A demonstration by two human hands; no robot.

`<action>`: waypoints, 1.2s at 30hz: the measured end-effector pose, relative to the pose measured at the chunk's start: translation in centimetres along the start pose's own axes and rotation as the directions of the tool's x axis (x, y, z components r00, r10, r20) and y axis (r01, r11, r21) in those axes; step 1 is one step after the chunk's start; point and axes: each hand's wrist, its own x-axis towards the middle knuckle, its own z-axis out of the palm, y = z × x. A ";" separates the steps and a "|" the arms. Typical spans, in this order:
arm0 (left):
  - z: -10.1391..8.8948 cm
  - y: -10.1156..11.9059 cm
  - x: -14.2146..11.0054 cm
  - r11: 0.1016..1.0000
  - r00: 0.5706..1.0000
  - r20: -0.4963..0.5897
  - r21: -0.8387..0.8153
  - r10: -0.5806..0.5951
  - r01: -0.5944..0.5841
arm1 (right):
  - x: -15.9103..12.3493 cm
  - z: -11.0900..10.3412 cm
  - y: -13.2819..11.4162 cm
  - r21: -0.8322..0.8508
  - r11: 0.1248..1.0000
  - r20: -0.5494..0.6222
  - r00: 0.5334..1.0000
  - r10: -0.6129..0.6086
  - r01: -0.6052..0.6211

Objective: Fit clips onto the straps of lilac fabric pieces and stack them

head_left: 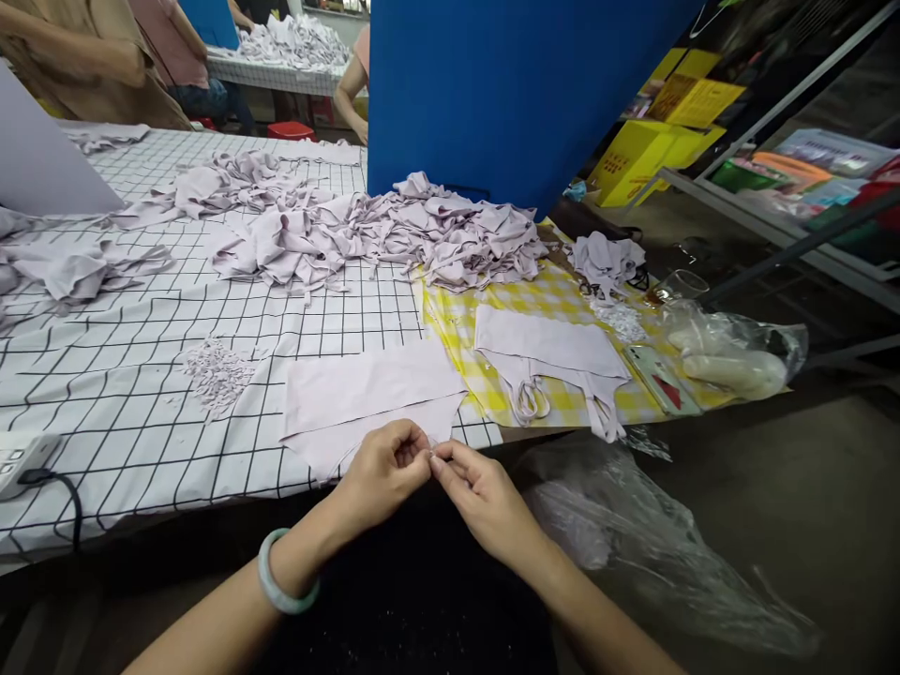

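My left hand [389, 469] and my right hand [482, 492] meet at the table's front edge, both closed in a pinch with fingertips touching. Between them is a small bit of the pale lilac garment [372, 389], probably a strap end, mostly hidden by my fingers. The rest of that garment lies flat and folded on the checked cloth just beyond my hands. To its right rests a similar garment [552, 347] with looped straps hanging toward the table edge. A little heap of tiny fabric scraps [217, 375] sits to the left.
Piles of lilac garments [457, 234] stretch across the table before a blue board [506, 94]. At right are a phone [661, 380], a plastic bag [738, 352] and a glass [682, 286]. A power strip [24, 459] lies at left. Other people sit across the table.
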 end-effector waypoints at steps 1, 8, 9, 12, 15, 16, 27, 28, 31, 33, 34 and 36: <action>-0.2 -0.3 0.5 0.998 0.999 0.023 0.053 0.030 -0.031 | 0.3 -0.1 0.3 0.034 0.999 -0.021 0.999 0.036 -0.035; -2.1 -3.6 7.1 0.746 0.946 0.113 0.589 0.305 -0.311 | 5.6 -0.5 0.4 0.453 0.841 -0.079 0.926 0.369 -0.296; -2.2 -4.1 7.5 0.728 0.944 0.125 0.609 0.305 -0.316 | 6.2 -0.4 0.4 0.474 0.819 -0.072 0.913 0.401 -0.323; -2.1 -4.7 8.1 0.734 0.943 0.085 0.607 0.321 -0.305 | 7.3 0.0 0.3 0.497 0.785 -0.059 0.889 0.455 -0.369; -2.2 -4.5 8.1 0.797 0.953 0.031 0.542 0.300 -0.268 | 8.1 0.4 0.5 0.518 0.767 -0.060 0.879 0.474 -0.378; -2.4 -4.3 8.1 0.819 0.960 0.022 0.518 0.278 -0.248 | 8.3 0.5 0.5 0.528 0.763 -0.067 0.877 0.475 -0.373; -2.8 -3.3 8.6 0.909 0.990 -0.021 0.400 0.136 -0.117 | 9.6 1.0 0.1 0.584 0.740 -0.125 0.864 0.487 -0.332; -2.7 -3.3 8.6 0.912 0.991 -0.021 0.394 0.131 -0.113 | 9.7 1.0 0.0 0.585 0.739 -0.130 0.861 0.492 -0.334; -2.8 -3.3 8.6 0.915 0.992 -0.021 0.389 0.125 -0.107 | 9.8 1.1 -0.3 0.590 0.730 -0.126 0.854 0.505 -0.345; -2.8 -3.3 8.6 0.916 0.992 -0.022 0.386 0.126 -0.108 | 9.8 1.1 -0.5 0.586 0.725 -0.111 0.850 0.515 -0.363; -2.8 -3.3 8.6 0.918 0.992 -0.024 0.382 0.127 -0.108 | 9.8 1.1 -0.6 0.582 0.723 -0.102 0.848 0.520 -0.373; -2.8 -3.3 8.5 0.922 0.992 -0.029 0.373 0.125 -0.106 | 9.8 1.1 -0.7 0.572 0.721 -0.087 0.845 0.527 -0.391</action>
